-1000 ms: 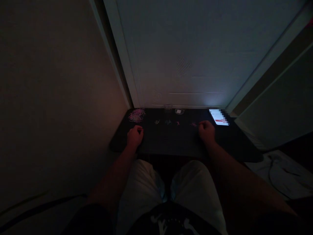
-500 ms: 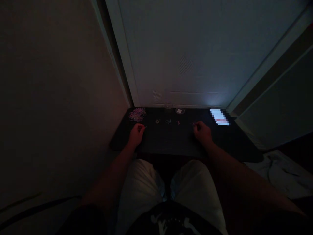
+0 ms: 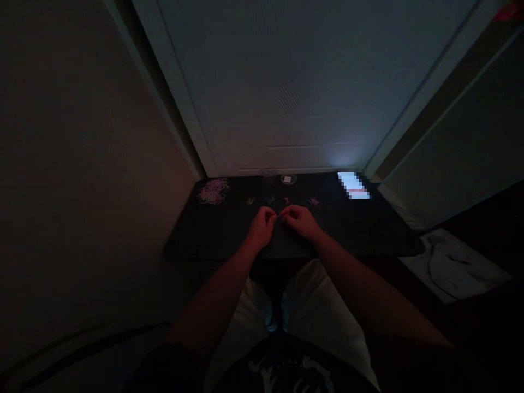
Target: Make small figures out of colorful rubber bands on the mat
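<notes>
My left hand (image 3: 262,222) is pinched closed over the dark table (image 3: 221,234), holding one end of a small thin light-coloured strand (image 3: 279,215). Fingertip to fingertip with it, my right hand (image 3: 302,220) pinches the other end; the strand's exact kind is too small and dark to make out. Just beyond the hands lie small groups of similar pieces in a row: a pale one (image 3: 251,201), a bluish one (image 3: 269,200), a small pink one (image 3: 286,200) and a purple-pink one (image 3: 313,202). A larger mixed heap (image 3: 213,191) sits at the table's far left.
A clear container (image 3: 269,175) and a round dish with a white square (image 3: 288,179) stand along the back edge. Toward the back right glows a lit screen (image 3: 352,185). A white door (image 3: 245,98) rises behind the table, with a wall (image 3: 82,136) on the left.
My right hand has left the purple-pink group and moved left. My left hand has come right, away from the heap, so both now meet at the strand. The view has shifted slightly.
</notes>
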A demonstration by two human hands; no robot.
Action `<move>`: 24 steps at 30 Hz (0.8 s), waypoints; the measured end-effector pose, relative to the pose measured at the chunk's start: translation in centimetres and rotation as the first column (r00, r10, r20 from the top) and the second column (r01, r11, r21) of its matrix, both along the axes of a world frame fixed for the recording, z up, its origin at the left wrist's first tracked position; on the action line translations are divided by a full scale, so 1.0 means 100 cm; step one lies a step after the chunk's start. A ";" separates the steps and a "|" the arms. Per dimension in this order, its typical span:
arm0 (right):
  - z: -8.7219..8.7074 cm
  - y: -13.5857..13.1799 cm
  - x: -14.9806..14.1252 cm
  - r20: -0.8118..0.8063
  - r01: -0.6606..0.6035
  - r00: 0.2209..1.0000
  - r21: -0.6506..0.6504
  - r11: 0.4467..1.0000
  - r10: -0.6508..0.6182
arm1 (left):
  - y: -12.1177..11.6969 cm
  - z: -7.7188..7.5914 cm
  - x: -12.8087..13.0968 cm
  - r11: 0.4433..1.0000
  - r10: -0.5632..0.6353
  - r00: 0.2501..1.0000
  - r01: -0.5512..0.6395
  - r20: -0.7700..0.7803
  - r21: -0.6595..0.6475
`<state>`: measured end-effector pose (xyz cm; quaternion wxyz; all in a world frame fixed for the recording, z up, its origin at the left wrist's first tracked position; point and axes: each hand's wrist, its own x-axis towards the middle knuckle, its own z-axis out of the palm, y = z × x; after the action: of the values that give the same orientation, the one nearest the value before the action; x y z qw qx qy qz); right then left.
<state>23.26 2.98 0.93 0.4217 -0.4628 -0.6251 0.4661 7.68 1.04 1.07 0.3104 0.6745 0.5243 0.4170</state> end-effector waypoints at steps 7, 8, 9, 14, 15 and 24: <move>-0.002 0.001 0.002 0.050 -0.063 0.997 0.056 0.996 0.060 | 0.001 -0.007 -0.005 1.000 0.010 1.000 -0.010 -0.008 0.005; -0.002 0.002 0.002 0.052 -0.066 0.997 0.060 0.996 0.063 | 0.000 -0.007 -0.005 1.000 0.010 1.000 -0.010 -0.010 0.007; -0.003 0.002 0.003 0.055 -0.066 0.997 0.064 0.996 0.063 | 0.000 -0.008 -0.005 1.000 0.009 1.000 -0.009 -0.015 0.010; -0.004 0.000 0.003 0.120 -0.046 0.992 0.089 0.995 0.035 | -0.003 -0.006 -0.003 0.999 0.013 0.999 -0.012 -0.032 0.030; -0.004 -0.001 0.003 0.137 -0.039 0.990 0.101 0.994 0.025 | -0.004 -0.005 -0.003 0.999 0.011 1.000 -0.010 -0.028 0.034; -0.006 -0.001 0.002 0.180 -0.003 0.983 0.160 0.987 -0.026 | -0.005 -0.004 -0.004 1.000 0.028 1.000 -0.028 -0.013 0.007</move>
<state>23.43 2.87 0.36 0.4013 -0.4719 -0.6935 0.3678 7.30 0.53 0.66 0.2988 0.6707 0.5344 0.4186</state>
